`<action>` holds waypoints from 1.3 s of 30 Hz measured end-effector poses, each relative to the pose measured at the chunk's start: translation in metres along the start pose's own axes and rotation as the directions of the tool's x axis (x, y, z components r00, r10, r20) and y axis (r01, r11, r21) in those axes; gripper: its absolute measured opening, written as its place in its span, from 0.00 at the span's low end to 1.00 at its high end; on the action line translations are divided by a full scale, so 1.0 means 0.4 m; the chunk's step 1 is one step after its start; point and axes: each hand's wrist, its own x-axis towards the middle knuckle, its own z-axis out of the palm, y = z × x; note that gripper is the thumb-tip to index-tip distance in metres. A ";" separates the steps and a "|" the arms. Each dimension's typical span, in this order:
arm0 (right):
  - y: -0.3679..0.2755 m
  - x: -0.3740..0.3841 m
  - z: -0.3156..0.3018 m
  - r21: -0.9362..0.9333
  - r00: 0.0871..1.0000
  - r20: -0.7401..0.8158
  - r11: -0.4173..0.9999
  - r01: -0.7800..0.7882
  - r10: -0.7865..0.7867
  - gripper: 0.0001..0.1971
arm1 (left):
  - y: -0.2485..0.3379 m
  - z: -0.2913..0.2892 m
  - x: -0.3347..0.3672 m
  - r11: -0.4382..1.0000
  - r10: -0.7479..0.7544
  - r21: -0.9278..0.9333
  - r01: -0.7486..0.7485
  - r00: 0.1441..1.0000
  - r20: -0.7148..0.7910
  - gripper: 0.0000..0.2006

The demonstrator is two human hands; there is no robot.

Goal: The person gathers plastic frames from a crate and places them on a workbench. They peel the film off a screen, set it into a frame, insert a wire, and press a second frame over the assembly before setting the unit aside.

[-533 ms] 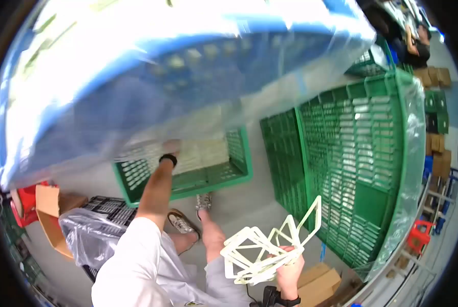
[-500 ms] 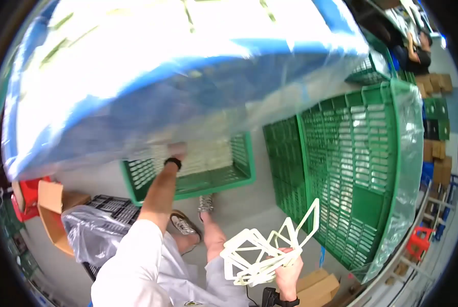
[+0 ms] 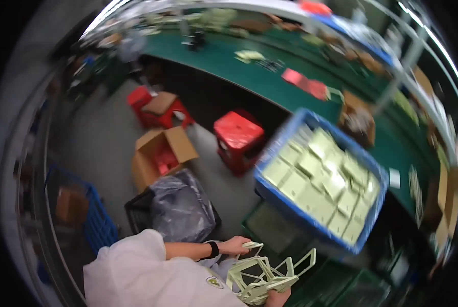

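Observation:
My right hand (image 3: 278,298), low in the picture, is closed around a loose bunch of pale green plastic frames (image 3: 262,281). The frames are thin, open rectangles that jut out at different angles. Just above them is my left hand (image 3: 234,245), with a black band at its wrist. Its fingers are closed on a single pale green plastic frame (image 3: 253,245), partly hidden by the hand. To the right stands a blue-lined crate (image 3: 270,188) full of flat pale green plastic pieces (image 3: 316,179).
A black crate with a grey plastic bag (image 3: 183,210) and a cardboard box (image 3: 144,163) stand to my left. Beyond are red stools (image 3: 239,132). A green conveyor belt (image 3: 213,53) runs across the back. A blue basket (image 3: 98,220) is at far left. Dark green crates (image 3: 341,286) lie lower right.
The view has swung left, away from the upright green crates. My left hand has come up from the low green crate and now holds a frame. The bunch stays in my right hand.

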 end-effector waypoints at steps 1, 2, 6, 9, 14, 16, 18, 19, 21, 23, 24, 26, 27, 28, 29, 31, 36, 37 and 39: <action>-0.048 0.027 0.011 -0.018 0.997 0.038 0.998 0.062 -0.061 0.20 | 0.032 -0.040 -0.034 0.996 -0.063 -0.060 0.064 0.998 0.016 0.11; -0.100 0.061 0.029 -0.031 0.990 0.096 0.994 0.103 -0.100 0.20 | 0.074 -0.082 -0.046 0.996 -0.052 -0.074 0.048 0.997 -0.053 0.11; -0.283 0.143 0.142 0.192 0.925 0.285 0.961 0.200 -0.250 0.20 | 0.226 -0.225 -0.117 0.984 -0.083 -0.170 0.053 0.982 -0.170 0.13; -0.371 0.208 0.270 0.075 0.879 0.379 0.956 0.282 -0.289 0.19 | 0.238 -0.318 -0.132 0.922 -0.032 -0.377 -0.083 0.957 -0.289 0.11; -0.481 0.338 0.451 -0.006 0.803 0.547 0.958 0.286 -0.236 0.20 | 0.150 -0.503 -0.057 0.665 0.104 -0.737 -0.123 0.992 -0.072 0.13; -0.557 0.381 0.546 -0.041 0.805 0.552 0.957 0.287 -0.218 0.19 | 0.118 -0.581 -0.030 0.564 0.132 -0.822 -0.082 0.991 -0.008 0.15; -0.548 0.494 0.639 -0.084 0.800 0.558 0.945 0.316 -0.219 0.19 | 0.154 -0.715 -0.006 0.327 0.026 -0.942 0.078 0.995 0.092 0.16; -0.558 0.555 0.698 -0.100 0.789 0.546 0.913 0.395 -0.281 0.20 | 0.173 -0.788 0.018 0.210 -0.007 -0.967 0.145 0.989 0.147 0.16; -0.617 0.641 0.809 -0.084 0.834 0.484 0.935 0.345 -0.265 0.21 | 0.178 -0.926 0.099 0.325 -0.080 -0.919 0.223 0.975 0.209 0.18; -0.659 0.726 0.877 -0.047 0.886 0.392 0.957 0.287 -0.246 0.23 | 0.127 -1.032 0.238 0.401 -0.042 -0.877 0.263 0.962 0.270 0.18; -0.682 0.762 0.913 0.000 0.902 0.365 0.969 0.245 -0.228 0.25 | 0.093 -1.074 0.293 0.453 -0.018 -0.856 0.247 0.963 0.268 0.18; -0.749 0.888 0.986 0.057 0.931 0.288 0.974 0.218 -0.226 0.26 | 0.097 -1.216 0.445 0.527 0.030 -0.813 0.247 0.951 0.309 0.18; -0.777 0.954 1.017 0.040 0.942 0.256 0.975 0.216 -0.219 0.26 | 0.106 -1.282 0.512 0.515 0.000 -0.812 0.275 0.947 0.321 0.18; -0.791 0.995 1.045 0.020 0.953 0.229 0.980 0.199 -0.198 0.26 | 0.108 -1.329 0.546 0.494 -0.043 -0.813 0.310 0.942 0.333 0.19; -0.809 1.032 1.065 0.000 0.963 0.203 0.984 0.180 -0.176 0.26 | 0.124 -1.368 0.579 0.471 -0.085 -0.813 0.344 0.934 0.346 0.19; -0.867 1.120 1.081 -0.032 0.975 0.111 0.979 0.199 -0.194 0.25 | 0.195 -1.431 0.664 0.455 -0.059 -0.815 0.359 0.925 0.375 0.19; -0.956 1.343 1.034 0.071 0.982 -0.032 0.980 0.186 -0.184 0.20 | 0.341 -1.527 0.907 0.462 0.127 -0.822 0.333 0.893 0.433 0.22; -0.985 1.380 1.014 0.148 0.988 -0.056 0.977 0.154 -0.147 0.18 | 0.383 -1.530 0.953 0.464 0.130 -0.817 0.342 0.886 0.445 0.22; -1.054 1.434 0.962 0.218 0.990 -0.093 0.968 0.128 -0.110 0.16 | 0.474 -1.520 1.040 0.446 0.180 -0.821 0.357 0.862 0.473 0.21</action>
